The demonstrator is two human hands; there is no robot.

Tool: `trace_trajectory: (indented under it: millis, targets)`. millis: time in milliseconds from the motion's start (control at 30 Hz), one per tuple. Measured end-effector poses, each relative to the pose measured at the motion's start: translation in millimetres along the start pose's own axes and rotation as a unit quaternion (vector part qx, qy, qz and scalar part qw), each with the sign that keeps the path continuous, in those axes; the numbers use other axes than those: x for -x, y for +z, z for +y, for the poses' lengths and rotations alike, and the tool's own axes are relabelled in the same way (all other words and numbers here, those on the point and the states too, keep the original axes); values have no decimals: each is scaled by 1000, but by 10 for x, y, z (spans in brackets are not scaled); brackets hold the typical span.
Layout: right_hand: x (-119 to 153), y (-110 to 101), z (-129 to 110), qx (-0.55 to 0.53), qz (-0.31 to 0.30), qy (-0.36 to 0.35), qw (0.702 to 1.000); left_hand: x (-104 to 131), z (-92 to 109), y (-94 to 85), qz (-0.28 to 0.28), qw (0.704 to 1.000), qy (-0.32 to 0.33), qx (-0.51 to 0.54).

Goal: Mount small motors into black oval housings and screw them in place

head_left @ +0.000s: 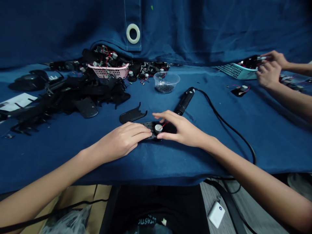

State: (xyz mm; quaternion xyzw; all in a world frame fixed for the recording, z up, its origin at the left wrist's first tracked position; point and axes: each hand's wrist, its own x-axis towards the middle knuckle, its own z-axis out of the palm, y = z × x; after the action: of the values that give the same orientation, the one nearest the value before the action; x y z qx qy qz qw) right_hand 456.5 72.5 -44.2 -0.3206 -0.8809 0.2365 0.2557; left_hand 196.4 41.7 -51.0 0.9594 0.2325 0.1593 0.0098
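Your left hand point(126, 138) lay flat over a small black casing point(149, 125), its fingers straight and close together on top; whether they also gripped its edge, you could not tell from here. The casing sat on the blue cloth point(207, 152) under those fingers, and just past their tips a round silver motor point(158, 128) stood at its right end. Your right hand point(174, 126) arched around that motor with thumb and fingers parted, not clenched; whether the thumb touched it could not be told. A red wire point(163, 125) ran from the motor toward your right palm. Beyond your left fingers lay a loose black cover point(133, 115), near the casing but apart from it. Past your right fingers rested a corded black tool point(186, 100), and farther beyond them stood a clear bowl point(170, 78) of small dark pieces.
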Motion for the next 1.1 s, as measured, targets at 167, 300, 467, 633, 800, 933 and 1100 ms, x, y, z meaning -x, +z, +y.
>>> trace_trajectory:
  millis: [167, 300, 467, 633, 800, 933, 1100]
  targets:
    - [-2, -272, 243, 106, 207, 260, 937, -70, 42, -114, -16, 999, -16, 32]
    - [-92, -567, 483, 197, 65, 455, 866, -312, -66, -339, 9, 990, -48, 135]
    - [-360, -605, 733, 75, 39, 554, 828, -1099, -705, -433, 109, 989, -64, 82]
    - [-417, -549, 924, -92, 166, 556, 809, -2033, -1558, -200, -39, 991, -124, -9]
    - [-276, -649, 950, -238, 244, 508, 791, -2606, -1963, -55, -216, 961, -168, -28]
    - [-267, -741, 908, -359, 343, 453, 741, -2819, -2004, 42, -284, 934, -209, -66]
    - [-280, -770, 846, -411, 388, 408, 717, -2873, -2054, 105, -320, 924, -199, -64]
